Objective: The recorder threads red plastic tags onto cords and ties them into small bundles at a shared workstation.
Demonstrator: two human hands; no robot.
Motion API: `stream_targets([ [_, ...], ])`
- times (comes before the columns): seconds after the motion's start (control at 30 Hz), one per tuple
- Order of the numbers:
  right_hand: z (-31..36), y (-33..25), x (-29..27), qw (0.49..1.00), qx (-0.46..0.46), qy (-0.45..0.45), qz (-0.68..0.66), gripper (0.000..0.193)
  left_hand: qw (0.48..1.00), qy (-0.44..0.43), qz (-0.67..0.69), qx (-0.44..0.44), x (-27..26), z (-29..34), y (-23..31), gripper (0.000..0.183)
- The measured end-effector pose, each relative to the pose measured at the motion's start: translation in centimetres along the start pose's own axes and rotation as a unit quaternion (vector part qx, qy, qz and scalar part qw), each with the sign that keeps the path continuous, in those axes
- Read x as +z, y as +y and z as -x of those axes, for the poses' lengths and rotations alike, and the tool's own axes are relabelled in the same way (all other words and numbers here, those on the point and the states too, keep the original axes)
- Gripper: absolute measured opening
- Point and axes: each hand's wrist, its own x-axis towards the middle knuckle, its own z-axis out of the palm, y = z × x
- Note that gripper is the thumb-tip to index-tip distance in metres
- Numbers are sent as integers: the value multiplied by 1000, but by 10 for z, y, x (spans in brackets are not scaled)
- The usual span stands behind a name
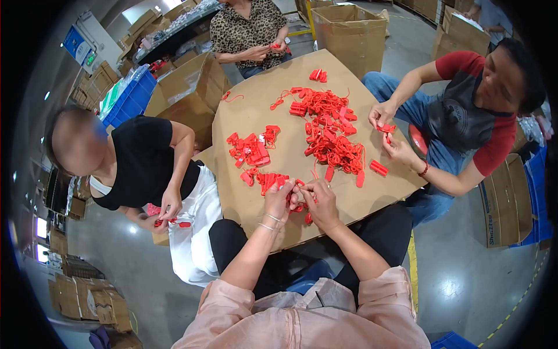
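The left hand (276, 201) and right hand (322, 205) pinch a red piece (300, 182) between them. Past their grip, red heaps (334, 150) sit on the table (261, 99). Farther left, a box (210, 81) holds clear plastic (185, 87).

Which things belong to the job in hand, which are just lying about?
Job:
- left hand, right hand, at small red pieces
- red corded heap
- table

Apparently lying about:
- big carton beyond
- blue crate, left

The red pieces (256, 152) look like smooth, glossy plastic, their cords (334, 152) like textile; the surface (250, 116) is matt cardboard, the floor (456, 291) smooth and shiny, the shirt (250, 326) creased cloth.
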Motion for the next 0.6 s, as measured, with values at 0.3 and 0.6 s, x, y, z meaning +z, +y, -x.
stream_targets([
  [0.3, -9, -27, -20, 916, -289, 84, 267, 17, 977, -4, -191, 89, 8, 9, 0, 11],
  [0.6, -13, -21, -24, 949, -230, 25, 214, 13, 965, -31, -236, 111, 10, 11, 1, 13],
])
